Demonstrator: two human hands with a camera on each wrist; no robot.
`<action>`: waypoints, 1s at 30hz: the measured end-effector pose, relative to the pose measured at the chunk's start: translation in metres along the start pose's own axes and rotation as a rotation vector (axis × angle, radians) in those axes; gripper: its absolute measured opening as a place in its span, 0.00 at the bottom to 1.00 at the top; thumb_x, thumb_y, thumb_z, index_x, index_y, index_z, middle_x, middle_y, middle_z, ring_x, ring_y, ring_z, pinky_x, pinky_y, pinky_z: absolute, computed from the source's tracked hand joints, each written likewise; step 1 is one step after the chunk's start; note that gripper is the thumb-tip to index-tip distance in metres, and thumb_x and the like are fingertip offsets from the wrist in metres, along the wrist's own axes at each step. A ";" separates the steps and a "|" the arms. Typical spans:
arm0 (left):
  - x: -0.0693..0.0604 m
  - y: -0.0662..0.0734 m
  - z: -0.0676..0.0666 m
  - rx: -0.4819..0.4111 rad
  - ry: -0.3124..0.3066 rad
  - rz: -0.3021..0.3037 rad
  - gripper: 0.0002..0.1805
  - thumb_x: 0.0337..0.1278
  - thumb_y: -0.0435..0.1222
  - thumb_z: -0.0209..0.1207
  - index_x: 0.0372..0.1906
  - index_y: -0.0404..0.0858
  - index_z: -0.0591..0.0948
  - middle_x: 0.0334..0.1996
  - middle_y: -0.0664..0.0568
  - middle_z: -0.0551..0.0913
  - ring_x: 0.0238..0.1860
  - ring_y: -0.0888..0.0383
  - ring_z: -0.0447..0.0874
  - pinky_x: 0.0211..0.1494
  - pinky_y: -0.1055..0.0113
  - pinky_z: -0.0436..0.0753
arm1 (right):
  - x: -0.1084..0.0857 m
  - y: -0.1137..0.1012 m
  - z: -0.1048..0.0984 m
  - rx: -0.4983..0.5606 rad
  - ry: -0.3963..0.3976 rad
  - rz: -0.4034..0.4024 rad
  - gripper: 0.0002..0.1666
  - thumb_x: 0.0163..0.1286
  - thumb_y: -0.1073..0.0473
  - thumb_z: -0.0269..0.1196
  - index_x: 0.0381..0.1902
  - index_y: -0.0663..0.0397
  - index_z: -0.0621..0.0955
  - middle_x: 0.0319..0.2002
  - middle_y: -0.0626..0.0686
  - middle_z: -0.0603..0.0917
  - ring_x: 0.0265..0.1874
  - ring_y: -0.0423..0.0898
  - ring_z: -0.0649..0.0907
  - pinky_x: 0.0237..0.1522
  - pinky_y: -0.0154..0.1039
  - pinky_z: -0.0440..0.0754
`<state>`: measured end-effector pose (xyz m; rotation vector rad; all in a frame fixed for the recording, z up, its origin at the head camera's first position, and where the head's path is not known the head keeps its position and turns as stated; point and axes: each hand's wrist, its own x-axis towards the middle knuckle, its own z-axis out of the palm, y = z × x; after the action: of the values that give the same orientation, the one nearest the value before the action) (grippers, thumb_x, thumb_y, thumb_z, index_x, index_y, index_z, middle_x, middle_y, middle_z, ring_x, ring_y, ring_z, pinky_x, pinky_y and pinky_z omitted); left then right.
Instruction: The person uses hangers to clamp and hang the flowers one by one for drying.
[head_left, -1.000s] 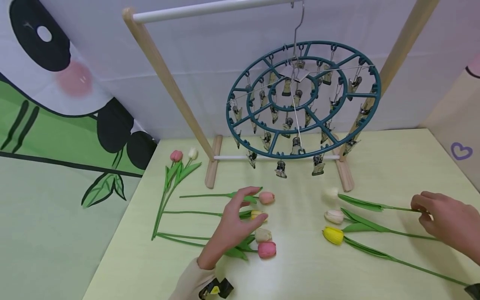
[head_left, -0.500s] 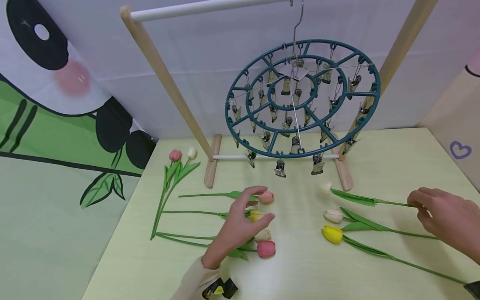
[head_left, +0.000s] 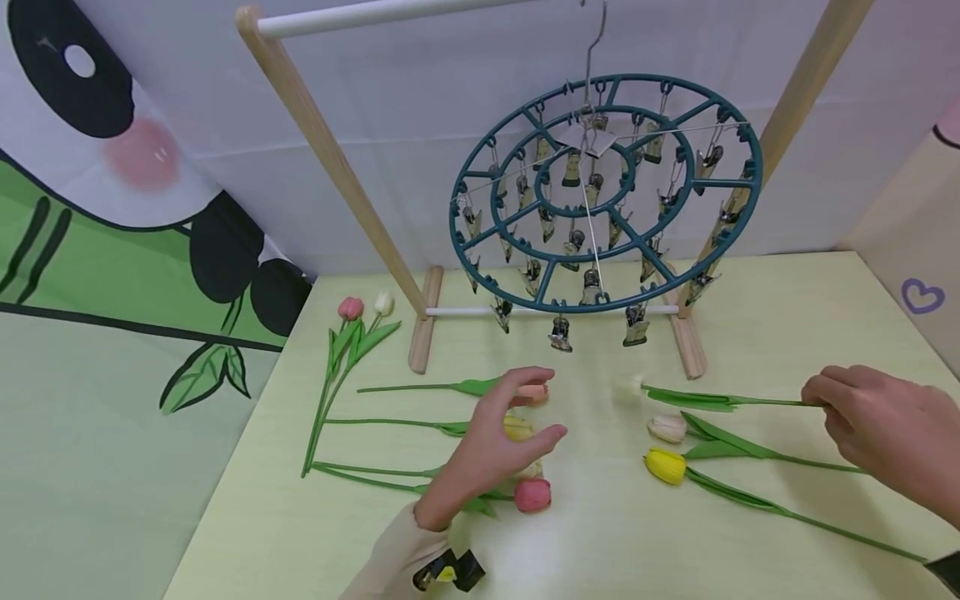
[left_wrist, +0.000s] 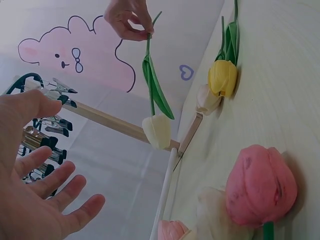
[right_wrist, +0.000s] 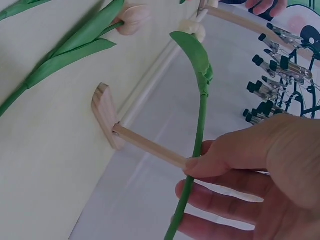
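Observation:
Between thumb and fingers, my right hand (head_left: pixel 885 425) holds the green stem (right_wrist: pixel 199 125) of a white tulip (left_wrist: pixel 157 131). That tulip is lifted off the table, its bloom pointing left in the head view. Below it lie a pale tulip (head_left: pixel 666 428) and a yellow tulip (head_left: pixel 665 467), stems toward the right. My left hand (head_left: pixel 498 446) hovers with spread fingers and holds nothing. Beneath it are a light pink tulip (head_left: pixel 536 392), another yellow tulip (head_left: pixel 519 428), a white one mostly hidden, and a deep pink tulip (head_left: pixel 533 495).
A teal round clip hanger (head_left: pixel 600 307) with several metal clips (head_left: pixel 560 335) hangs from a rod (head_left: pixel 390 13) on a wooden frame (head_left: pixel 337 167). A pink tulip (head_left: pixel 350 308) and a white tulip (head_left: pixel 384 303) lie at the table's (head_left: pixel 255 517) left.
My right hand has moved slightly left and up with the white tulip, which has risen farther from the table. The left hand has drifted right, fingers still spread.

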<state>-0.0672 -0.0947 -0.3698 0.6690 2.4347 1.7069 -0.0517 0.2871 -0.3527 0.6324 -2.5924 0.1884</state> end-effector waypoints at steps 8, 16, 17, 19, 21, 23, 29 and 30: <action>0.003 -0.011 0.006 -0.003 -0.023 0.001 0.29 0.53 0.40 0.66 0.61 0.54 0.70 0.60 0.61 0.71 0.57 0.55 0.73 0.60 0.53 0.72 | 0.008 -0.013 -0.010 -0.014 -0.015 -0.006 0.16 0.41 0.75 0.57 0.21 0.47 0.80 0.22 0.45 0.81 0.18 0.45 0.75 0.09 0.32 0.53; 0.004 -0.005 0.010 0.015 -0.036 0.067 0.29 0.53 0.41 0.66 0.61 0.52 0.71 0.59 0.61 0.72 0.60 0.60 0.68 0.60 0.56 0.73 | 0.018 -0.027 -0.020 -0.021 0.015 -0.090 0.13 0.43 0.74 0.56 0.22 0.52 0.81 0.24 0.49 0.81 0.22 0.51 0.80 0.08 0.32 0.54; 0.004 -0.004 0.010 0.014 -0.037 0.072 0.29 0.52 0.40 0.66 0.61 0.52 0.71 0.59 0.62 0.72 0.60 0.61 0.68 0.60 0.57 0.73 | 0.019 -0.028 -0.022 -0.023 0.017 -0.100 0.13 0.42 0.75 0.56 0.22 0.53 0.81 0.24 0.50 0.81 0.22 0.51 0.80 0.07 0.31 0.54; 0.005 -0.002 0.011 0.007 -0.039 0.085 0.29 0.52 0.40 0.66 0.60 0.51 0.71 0.58 0.62 0.72 0.60 0.61 0.68 0.60 0.58 0.73 | 0.020 -0.031 -0.024 -0.024 0.021 -0.118 0.14 0.41 0.75 0.56 0.22 0.54 0.81 0.24 0.51 0.81 0.22 0.52 0.80 0.07 0.31 0.54; 0.006 -0.001 0.013 0.000 -0.041 0.103 0.29 0.52 0.39 0.66 0.60 0.50 0.71 0.58 0.62 0.72 0.60 0.59 0.69 0.60 0.59 0.74 | 0.022 -0.034 -0.027 -0.027 0.021 -0.138 0.14 0.39 0.76 0.57 0.22 0.55 0.82 0.24 0.51 0.81 0.23 0.52 0.80 0.07 0.32 0.56; 0.006 0.001 0.015 -0.010 -0.043 0.118 0.29 0.52 0.39 0.66 0.60 0.49 0.71 0.58 0.60 0.73 0.60 0.58 0.69 0.59 0.60 0.74 | 0.023 -0.036 -0.029 -0.025 0.021 -0.152 0.15 0.37 0.77 0.58 0.22 0.56 0.82 0.24 0.50 0.80 0.23 0.52 0.80 0.06 0.32 0.57; 0.009 0.007 0.019 -0.008 -0.053 0.153 0.29 0.52 0.39 0.66 0.61 0.48 0.71 0.59 0.57 0.73 0.60 0.61 0.68 0.59 0.62 0.74 | 0.031 -0.044 -0.037 -0.026 -0.002 -0.211 0.17 0.31 0.77 0.62 0.23 0.57 0.82 0.24 0.51 0.79 0.22 0.50 0.79 0.08 0.38 0.68; 0.010 0.008 0.020 -0.004 -0.054 0.155 0.29 0.52 0.39 0.66 0.61 0.48 0.71 0.59 0.57 0.73 0.60 0.61 0.67 0.59 0.63 0.74 | 0.033 -0.046 -0.038 -0.030 -0.010 -0.219 0.17 0.30 0.78 0.63 0.22 0.56 0.81 0.24 0.51 0.79 0.22 0.50 0.79 0.08 0.39 0.70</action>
<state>-0.0674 -0.0714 -0.3685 0.9129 2.3988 1.7224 -0.0407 0.2423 -0.3028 0.9006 -2.5071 0.0755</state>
